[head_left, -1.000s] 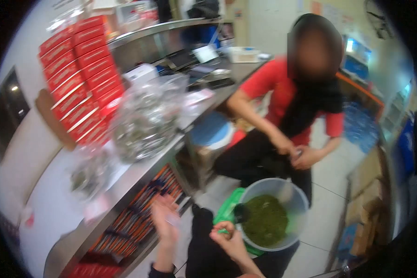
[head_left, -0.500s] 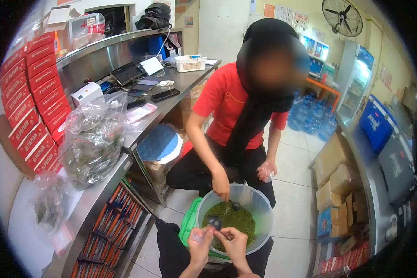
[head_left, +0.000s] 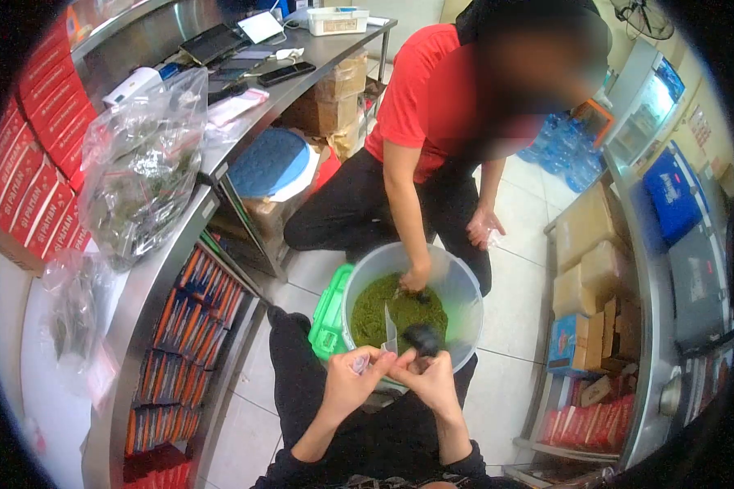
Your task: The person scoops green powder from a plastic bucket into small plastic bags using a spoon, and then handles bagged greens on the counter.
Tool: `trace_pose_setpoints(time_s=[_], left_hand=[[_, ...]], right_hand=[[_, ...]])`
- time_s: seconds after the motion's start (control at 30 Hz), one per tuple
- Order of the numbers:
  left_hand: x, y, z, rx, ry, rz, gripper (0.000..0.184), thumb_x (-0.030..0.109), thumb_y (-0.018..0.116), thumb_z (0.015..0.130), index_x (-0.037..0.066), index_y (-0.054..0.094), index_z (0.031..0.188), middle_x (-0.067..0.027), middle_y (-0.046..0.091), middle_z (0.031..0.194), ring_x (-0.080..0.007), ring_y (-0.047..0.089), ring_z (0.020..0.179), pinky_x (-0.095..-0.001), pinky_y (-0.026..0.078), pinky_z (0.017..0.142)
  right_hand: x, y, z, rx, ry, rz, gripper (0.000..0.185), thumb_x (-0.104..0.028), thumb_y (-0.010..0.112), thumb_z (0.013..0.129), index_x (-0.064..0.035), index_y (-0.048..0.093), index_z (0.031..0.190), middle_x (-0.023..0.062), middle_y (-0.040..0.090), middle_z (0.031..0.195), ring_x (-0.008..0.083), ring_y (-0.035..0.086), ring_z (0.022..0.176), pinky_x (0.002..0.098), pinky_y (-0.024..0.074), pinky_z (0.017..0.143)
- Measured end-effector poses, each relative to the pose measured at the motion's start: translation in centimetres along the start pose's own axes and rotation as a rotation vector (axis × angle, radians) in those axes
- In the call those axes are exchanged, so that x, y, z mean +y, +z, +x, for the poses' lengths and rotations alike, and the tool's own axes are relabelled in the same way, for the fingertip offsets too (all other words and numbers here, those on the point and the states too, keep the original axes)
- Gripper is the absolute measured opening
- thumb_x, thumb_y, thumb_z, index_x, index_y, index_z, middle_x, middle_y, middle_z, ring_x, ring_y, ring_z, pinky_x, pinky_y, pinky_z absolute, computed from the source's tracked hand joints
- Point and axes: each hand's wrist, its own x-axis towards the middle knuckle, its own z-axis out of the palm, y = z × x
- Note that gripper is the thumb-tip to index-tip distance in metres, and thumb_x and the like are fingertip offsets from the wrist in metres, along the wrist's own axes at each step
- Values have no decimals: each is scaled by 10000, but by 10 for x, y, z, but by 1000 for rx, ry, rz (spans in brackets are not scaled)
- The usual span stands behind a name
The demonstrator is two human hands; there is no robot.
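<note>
My left hand (head_left: 355,379) is closed, pinching a small clear plastic bag (head_left: 390,328) at its fingertips, with more crumpled clear plastic in the palm. Close against it, my right hand (head_left: 428,376) is closed on a black scoop (head_left: 422,338), its fingertips also touching the bag. Both hands are at the near rim of a translucent round tub (head_left: 468,303) holding green ground leaf-like material (head_left: 371,314). Across from me, a co-worker's hand (head_left: 416,277) reaches down into the tub at a dark scoop; the co-worker's other hand (head_left: 483,228) has clear plastic in it.
A green lid (head_left: 328,322) lies left of the tub. Big plastic bags (head_left: 143,175) lie on the left counter, beside stacked red boxes (head_left: 49,106). Shelves with cartons (head_left: 599,273) line the right side. Water bottles (head_left: 563,147) stand behind the co-worker.
The view has tilted down. My hands, apart a second ago, are now together at a bag, with the scoop above the near rim. The co-worker leans forward, reaching deeper into the tub.
</note>
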Motion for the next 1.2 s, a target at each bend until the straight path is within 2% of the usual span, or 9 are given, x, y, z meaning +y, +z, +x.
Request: trace_pose_setpoints(time_s=[0.13, 0.3, 0.53, 0.6, 0.73, 0.83, 1.03, 1.13, 1.2], left_hand=[[7, -12, -5, 53, 239, 214, 122, 131, 641, 796, 10, 652, 781, -79, 633, 623, -87, 593, 561, -234, 434, 496], [15, -5, -9, 206, 241, 686, 93, 142, 605, 696, 69, 568, 653, -130, 550, 576, -307, 565, 524, -363, 432, 480], [-22, 18, 9, 80, 390, 600, 97, 161, 598, 675, 73, 570, 646, -109, 574, 606, -284, 578, 544, -362, 440, 486], [-18, 9, 5, 3, 215, 772, 105, 177, 624, 674, 83, 586, 703, -97, 594, 661, -269, 598, 595, -331, 467, 528], [-5, -12, 6, -20, 132, 361, 408, 216, 698, 708, 73, 561, 1065, -76, 606, 961, -154, 599, 849, -274, 484, 674], [-39, -15, 10, -487, -250, -403, 560, 217, 674, 784, -23, 424, 1224, -95, 586, 1052, -111, 547, 926, -260, 441, 786], [1, 20, -10, -212, -9, 122, 621, 90, 694, 697, 43, 405, 1245, -86, 512, 1194, -141, 485, 1070, -309, 400, 888], [-16, 26, -19, -299, 86, 232, 633, 50, 724, 638, 51, 425, 1196, -128, 409, 1278, -176, 414, 1167, -345, 372, 939], [-37, -1, -16, 5, 268, 266, 667, 86, 740, 632, 64, 411, 1212, -119, 510, 1092, -194, 538, 993, -322, 447, 820]], right_hand=[[-4, 6, -3, -86, 12, 437, 115, -66, 687, 713, 6, 608, 755, -34, 559, 679, 10, 442, 567, 184, 368, 493], [-3, 14, 2, 433, -414, -204, 138, -24, 670, 662, -7, 608, 785, 83, 551, 646, 194, 532, 544, 286, 421, 510], [-20, 3, 14, 235, -324, -464, 396, -34, 643, 685, -64, 498, 1051, 116, 562, 897, 247, 555, 674, 343, 437, 613], [-14, -15, 14, 152, -215, -531, 420, -4, 600, 699, -90, 489, 1094, 102, 541, 725, 237, 539, 595, 329, 447, 585], [0, -26, 4, -152, 13, -87, 410, 39, 594, 699, -50, 525, 1094, 22, 525, 598, 123, 498, 494, 246, 404, 484], [5, -30, -2, -308, 121, 341, 433, 44, 605, 699, -30, 517, 1116, -22, 523, 601, 62, 479, 498, 201, 366, 457], [19, -29, -9, -128, 68, 354, 524, 72, 584, 682, -30, 435, 1175, -35, 519, 667, 27, 448, 552, 167, 342, 496], [28, -26, -11, -228, -120, 79, 477, -79, 653, 759, -42, 426, 1177, -15, 556, 740, 88, 501, 613, 245, 422, 589], [19, -54, -14, -241, 147, -96, 442, -243, 618, 821, -65, 410, 1169, 35, 582, 737, 168, 558, 655, 308, 450, 640]])
